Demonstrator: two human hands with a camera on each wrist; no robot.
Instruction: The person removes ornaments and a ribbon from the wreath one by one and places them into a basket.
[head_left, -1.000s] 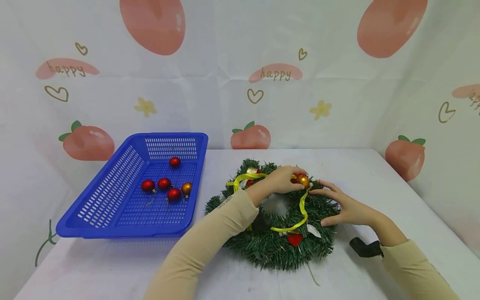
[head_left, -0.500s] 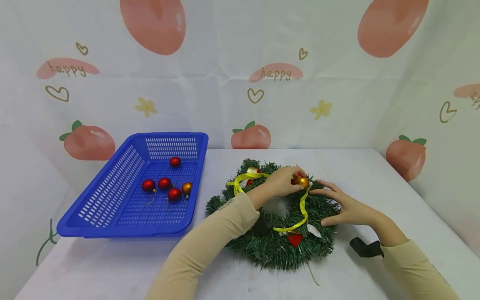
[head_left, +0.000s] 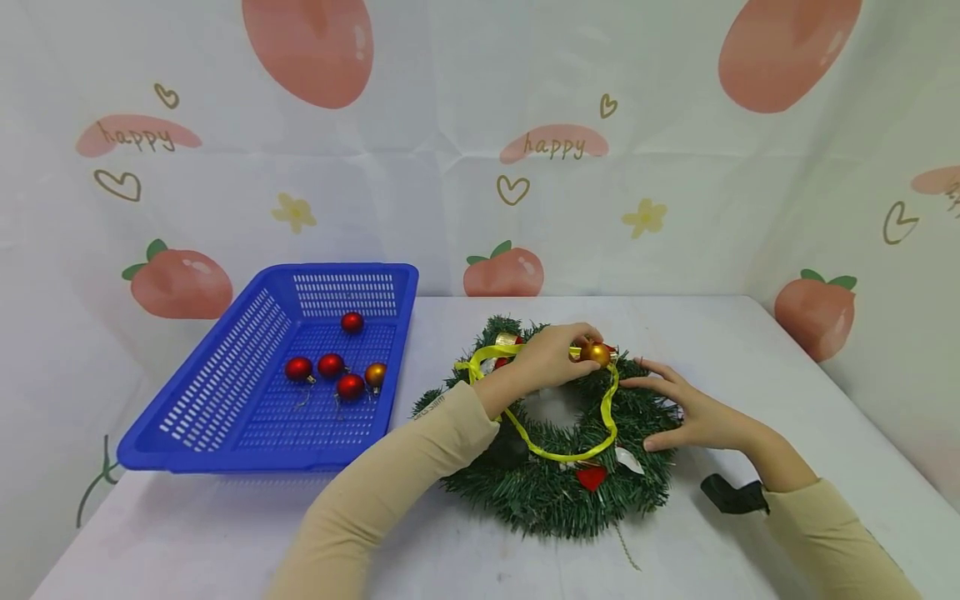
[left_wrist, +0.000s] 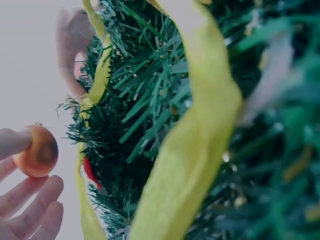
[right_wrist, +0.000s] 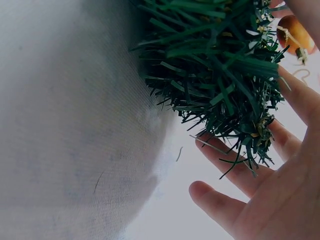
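Observation:
My left hand [head_left: 551,360] pinches a gold Christmas ball [head_left: 597,354] over the far right part of a green tinsel wreath [head_left: 555,508]. In the left wrist view the gold ball [left_wrist: 37,152] sits between thumb and fingers, beside the tinsel. My right hand [head_left: 705,417] lies at the wreath's right edge with its fingers spread, and in the right wrist view its fingertips [right_wrist: 220,150] touch the tinsel. A yellow ribbon [head_left: 609,408] loops over the wreath. A red heart [head_left: 592,477] and a white leaf-shaped piece [head_left: 628,460] decorate the near side.
A blue plastic basket [head_left: 172,458] stands at the left, holding several red balls [head_left: 331,365] and another gold ball [head_left: 375,375]. Black straps show by the wrists, one [head_left: 733,495] at the right. A printed cloth backdrop [head_left: 420,167] hangs behind the white table [head_left: 712,325].
My left hand has shifted slightly left and up with the gold ball, and the ribbon's lower loop has swung left. My right hand has kept its place at the wreath's edge.

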